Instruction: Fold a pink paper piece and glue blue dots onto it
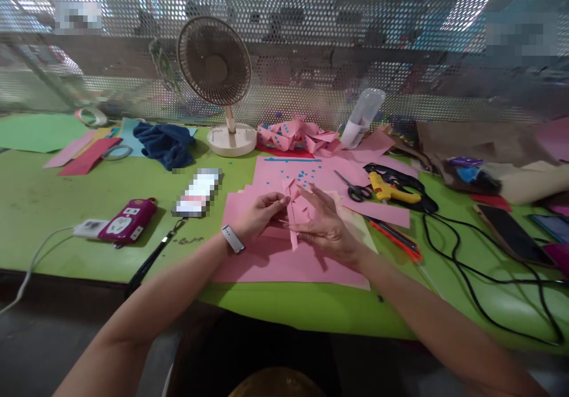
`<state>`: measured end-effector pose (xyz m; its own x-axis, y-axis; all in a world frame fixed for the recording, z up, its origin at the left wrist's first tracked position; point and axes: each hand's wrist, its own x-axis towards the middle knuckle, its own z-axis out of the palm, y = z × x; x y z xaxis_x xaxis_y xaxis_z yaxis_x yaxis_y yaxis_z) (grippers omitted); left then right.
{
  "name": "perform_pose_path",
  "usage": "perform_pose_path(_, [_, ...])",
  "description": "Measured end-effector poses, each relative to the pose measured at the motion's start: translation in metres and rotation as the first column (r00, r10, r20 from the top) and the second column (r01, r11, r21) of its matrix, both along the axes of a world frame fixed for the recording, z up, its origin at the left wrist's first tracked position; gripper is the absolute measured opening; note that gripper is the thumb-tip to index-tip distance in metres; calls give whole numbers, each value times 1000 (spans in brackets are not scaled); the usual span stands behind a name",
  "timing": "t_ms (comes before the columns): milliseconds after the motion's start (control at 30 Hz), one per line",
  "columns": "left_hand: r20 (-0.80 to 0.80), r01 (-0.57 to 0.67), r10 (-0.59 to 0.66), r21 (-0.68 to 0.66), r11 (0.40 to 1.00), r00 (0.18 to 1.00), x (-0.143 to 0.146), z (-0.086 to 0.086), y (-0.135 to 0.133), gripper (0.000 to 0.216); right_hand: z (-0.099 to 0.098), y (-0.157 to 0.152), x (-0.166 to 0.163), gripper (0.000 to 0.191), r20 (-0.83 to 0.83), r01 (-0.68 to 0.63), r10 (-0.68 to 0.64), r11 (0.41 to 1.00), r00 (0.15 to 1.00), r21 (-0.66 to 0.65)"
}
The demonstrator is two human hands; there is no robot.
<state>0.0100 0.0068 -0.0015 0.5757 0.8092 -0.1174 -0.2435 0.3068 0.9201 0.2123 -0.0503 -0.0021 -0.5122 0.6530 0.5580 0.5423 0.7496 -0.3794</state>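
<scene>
L hand (pixel 267 210): folded pink paper (pixel 292 214) pinched btwn thumb & fingers.
R hand (pixel 326 228): fingers spread at paper's R side; whether gripped, can't tell.
Paper loc: held over pink sheets (pixel 288 266) on green table (pixel 66 207).
Tools: scissors (pixel 357 192), yellow glue gun (pixel 391 191) & orange cutter (pixel 395 240) laid nr R hand.
</scene>
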Motion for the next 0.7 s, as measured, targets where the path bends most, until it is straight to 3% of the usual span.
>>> perform_pose_path(100, [1, -32, 32, 12, 999, 999, 3, 0, -3, 44, -1, 1, -3, 17, -99, 18, -25, 997, 995, -75])
perform_pose_path(367, [92, -184, 182, 14, 983, 979, 14, 3, -19, 41, -3, 2, -13, 16, -317, 151, -244, 944, 916, -292])
perform_pose_path(700, [148, -188, 182, 31, 982, 972, 18, -1, -25, 37, -4, 3, -10, 12, -310, 114, -239, 921, 920, -371])
